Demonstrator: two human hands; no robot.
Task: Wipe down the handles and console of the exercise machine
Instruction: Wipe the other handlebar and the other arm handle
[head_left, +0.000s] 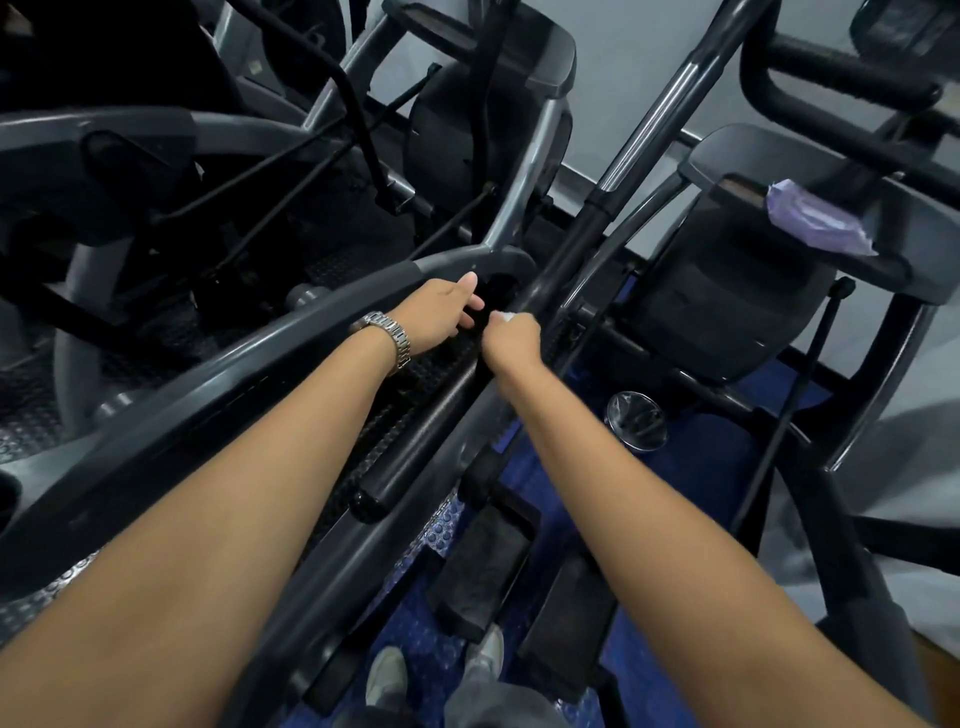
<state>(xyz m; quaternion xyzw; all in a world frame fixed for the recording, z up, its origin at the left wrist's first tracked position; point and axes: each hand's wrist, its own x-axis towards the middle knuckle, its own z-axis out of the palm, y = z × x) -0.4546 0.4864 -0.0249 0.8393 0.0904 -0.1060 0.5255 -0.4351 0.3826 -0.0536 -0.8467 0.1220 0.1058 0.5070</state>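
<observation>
My right hand (511, 338) is shut on a small white wipe (506, 315), of which only a corner shows, pressed against the long black handle bar (566, 249) of the exercise machine. My left hand (444, 312), with a metal watch (387, 332) on the wrist, rests with fingers curled around the grey curved rail (322, 306) just left of that bar. The two hands are almost touching. The machine's console (800, 171) stands at the upper right.
A purple packet (815, 221) lies on the console shelf at right. A round metal bin (638, 421) with a plastic liner stands on the blue floor. Black pedals (483, 561) and my shoes (387, 683) are below. More dark machines crowd the left side.
</observation>
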